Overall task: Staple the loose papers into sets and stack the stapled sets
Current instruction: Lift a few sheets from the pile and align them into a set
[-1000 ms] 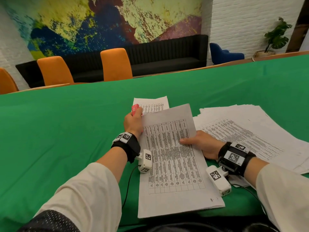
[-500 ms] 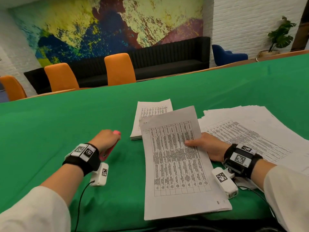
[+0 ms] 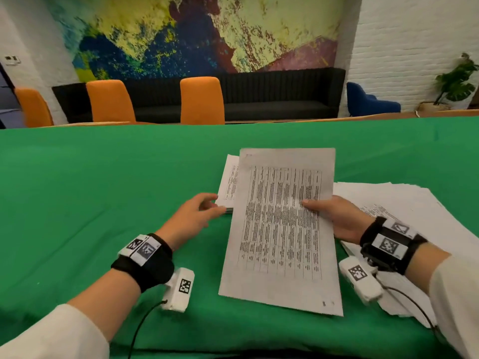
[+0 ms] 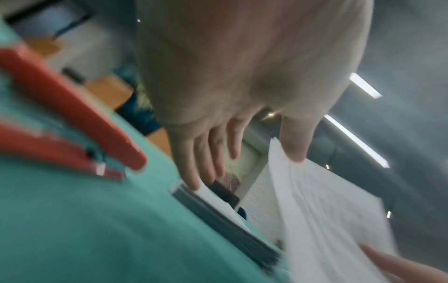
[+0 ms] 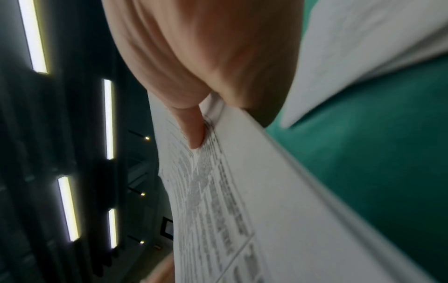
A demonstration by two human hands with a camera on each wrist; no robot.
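Right hand (image 3: 337, 218): thumb and fingers pinch the white printed paper set (image 3: 281, 229) by its right edge, frame centre.
Left hand (image 3: 191, 218): fingers spread, fingertips at the near edge of the white stapled-paper stack (image 3: 229, 182).
Open room: bare green tablecloth (image 3: 90, 190), frame left.

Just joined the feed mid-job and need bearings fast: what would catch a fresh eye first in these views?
The printed paper set tilts up off the green table at centre, pinched at its right edge by the right hand. The left hand reaches with straight fingers to the corner of the stapled stack behind it. A sprawling pile of loose papers lies to the right, and the red stapler sits on the cloth in the left wrist view.
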